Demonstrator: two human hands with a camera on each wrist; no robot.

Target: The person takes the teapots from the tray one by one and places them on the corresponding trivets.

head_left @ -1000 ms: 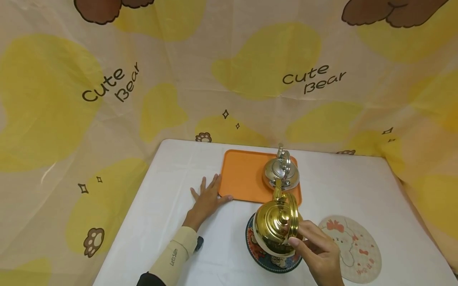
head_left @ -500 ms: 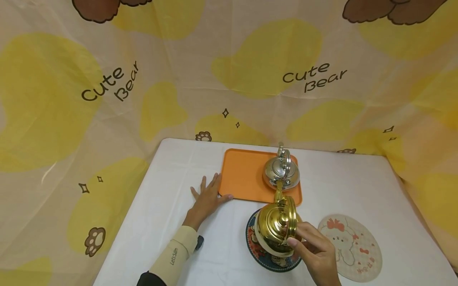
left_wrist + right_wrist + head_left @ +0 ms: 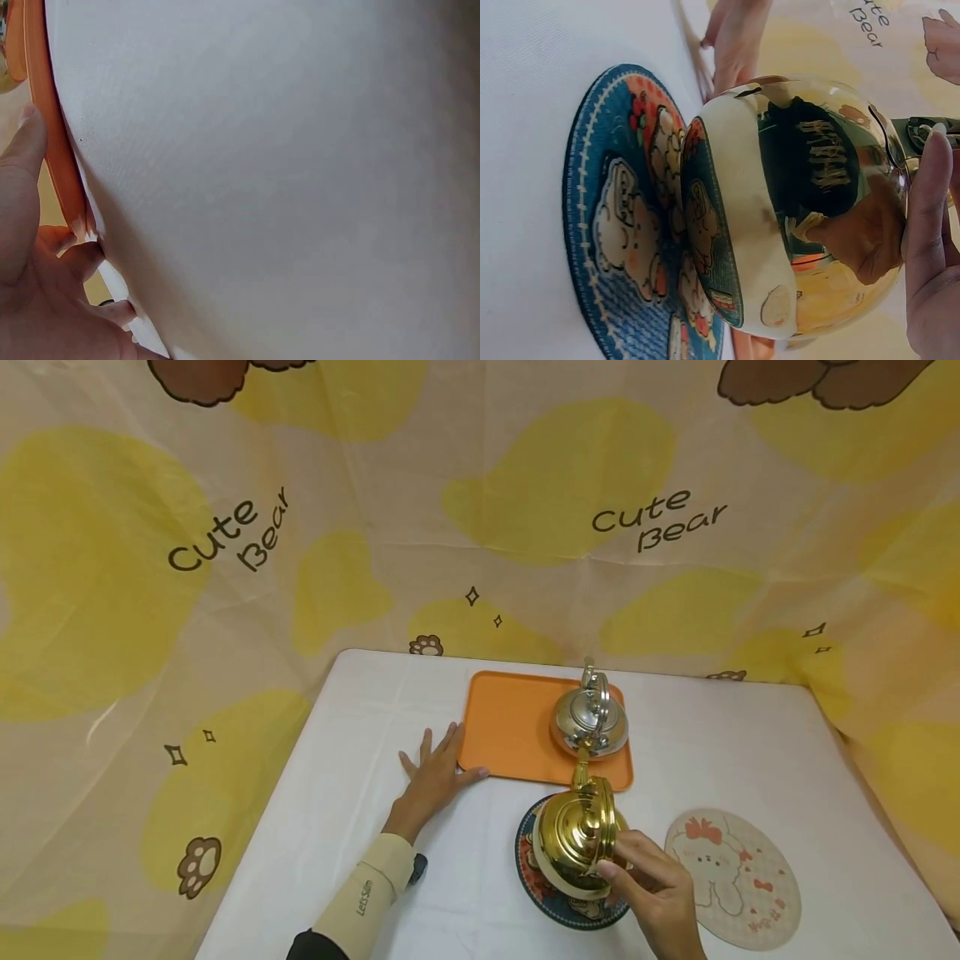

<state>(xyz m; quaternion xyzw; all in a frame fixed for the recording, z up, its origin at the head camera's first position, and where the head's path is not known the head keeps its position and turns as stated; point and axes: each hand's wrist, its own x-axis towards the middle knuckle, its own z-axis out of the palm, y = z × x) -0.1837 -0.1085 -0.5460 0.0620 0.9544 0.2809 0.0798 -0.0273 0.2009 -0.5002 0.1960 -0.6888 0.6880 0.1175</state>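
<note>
We record an orange tray (image 3: 510,735) at mid-frame carrying one silver kettle (image 3: 589,723) on its right half. Just below it, the right hand (image 3: 656,902) grips the handle of a gold kettle (image 3: 577,837), held slightly above a blue patterned coaster (image 3: 551,902), spout toward the tray. A round bear coaster (image 3: 731,881) lies to the right. The left hand (image 3: 432,781) rests flat on the white table (image 3: 337,793), fingers spread, thumb touching the tray's lower left corner
</note>
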